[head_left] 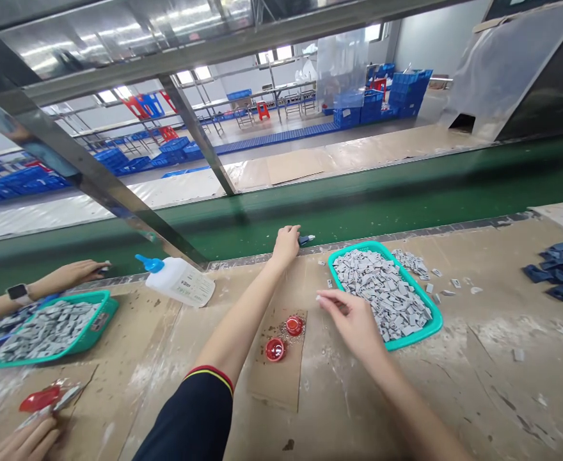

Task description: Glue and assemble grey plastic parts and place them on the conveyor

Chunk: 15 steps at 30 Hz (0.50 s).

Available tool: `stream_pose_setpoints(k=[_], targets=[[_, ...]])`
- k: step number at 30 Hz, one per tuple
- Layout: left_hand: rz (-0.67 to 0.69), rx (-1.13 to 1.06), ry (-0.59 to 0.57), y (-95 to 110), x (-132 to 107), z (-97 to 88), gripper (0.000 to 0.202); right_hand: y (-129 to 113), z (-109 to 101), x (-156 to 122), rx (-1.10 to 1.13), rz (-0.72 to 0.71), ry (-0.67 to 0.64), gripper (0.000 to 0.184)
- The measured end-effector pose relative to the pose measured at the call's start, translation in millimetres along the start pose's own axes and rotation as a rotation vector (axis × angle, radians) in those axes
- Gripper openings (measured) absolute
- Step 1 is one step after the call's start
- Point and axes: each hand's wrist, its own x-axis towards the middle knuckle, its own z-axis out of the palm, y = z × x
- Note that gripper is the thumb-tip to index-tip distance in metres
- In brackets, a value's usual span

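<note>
From where I stand, a dark piece [304, 241] is just at the left hand's [287, 245] fingers, by the green belt [358, 198]; whether they grip it, I cannot tell. Handling it seems the present step, and moving it would call for a light pinch. The right hand's [356, 320] fingers bend nearly together, grip unclear, the basket [436, 315] beside them.

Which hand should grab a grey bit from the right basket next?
Probably the right hand: it's beside the turquoise basket. The left hand is farther, at the green belt, with a dark piece.
</note>
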Motion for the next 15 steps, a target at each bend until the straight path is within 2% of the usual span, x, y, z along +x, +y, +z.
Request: stream_pose_setpoints(k=[5, 8, 12, 15], targets=[[0.08, 0.066, -0.098, 10, -7, 5.6, 0.032, 13, 30, -8, 0.066, 0.13, -0.094, 0.02], [0.055, 0.094, -0.105, 7, -12, 7.4, 0.036, 19, 38, -10, 0.074, 0.14, -0.142, 0.022], [-0.005, 0.092, -0.098, 1, -13, 5.6, 0.021, 28, 45, -9, 0.055, 0.13, -0.16, 0.024], [-0.033, 0.036, -0.089, 1, -12, -1.0, 0.021, 34, 49, -7, 0.022, 0.126, -0.157, 0.025]])
